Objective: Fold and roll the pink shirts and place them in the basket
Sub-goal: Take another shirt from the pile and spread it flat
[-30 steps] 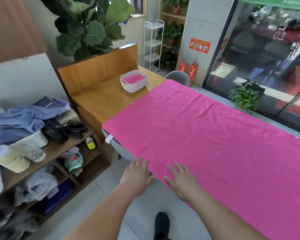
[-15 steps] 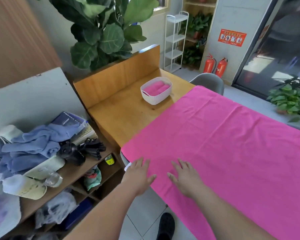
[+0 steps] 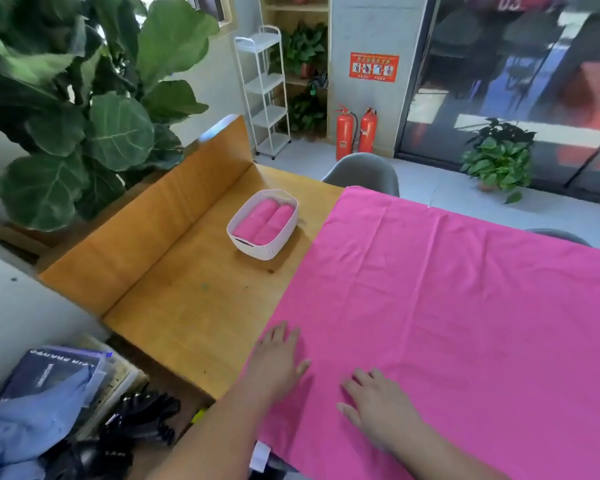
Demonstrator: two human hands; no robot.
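Hands come first, close to me. The left hand [image 3: 278, 362] and the right hand [image 3: 378, 407] lie flat on the pink cloth [image 3: 465, 306], fingers straight and spread, holding nothing. A moment ago the left hand hung partly off the near corner. Now both rest on the cloth, the left one right by its left edge. I think this is smoothing, and no fold has begun. That edge runs over the wooden table [image 3: 187, 306], with bare wood beside it to move in. Further away sits the basket [image 3: 274, 249], just off the cloth, with two pink rolls [image 3: 264, 220] already inside.
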